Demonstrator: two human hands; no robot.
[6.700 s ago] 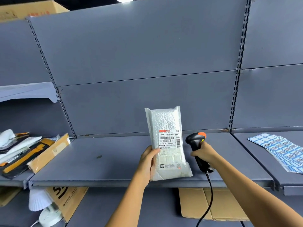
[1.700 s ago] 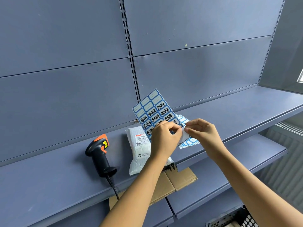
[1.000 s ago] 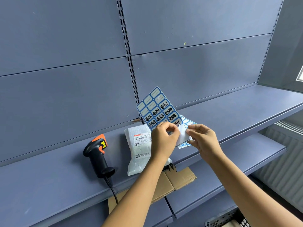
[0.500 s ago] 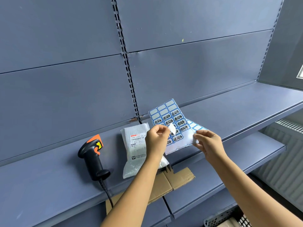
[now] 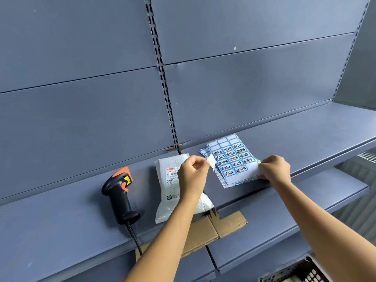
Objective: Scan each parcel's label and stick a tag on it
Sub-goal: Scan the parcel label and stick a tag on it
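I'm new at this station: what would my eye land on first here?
Mid-frame, the left hand, over the parcel, pinches a loose white tag, while the right hand pinches a corner of the blue sticker sheets on the shelf. Left of the parcel sits the black-and-orange scanner, its cable hanging over the shelf edge.

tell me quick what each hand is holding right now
left hand: pinches a peeled tag
right hand: holds the tag sheet by its edge
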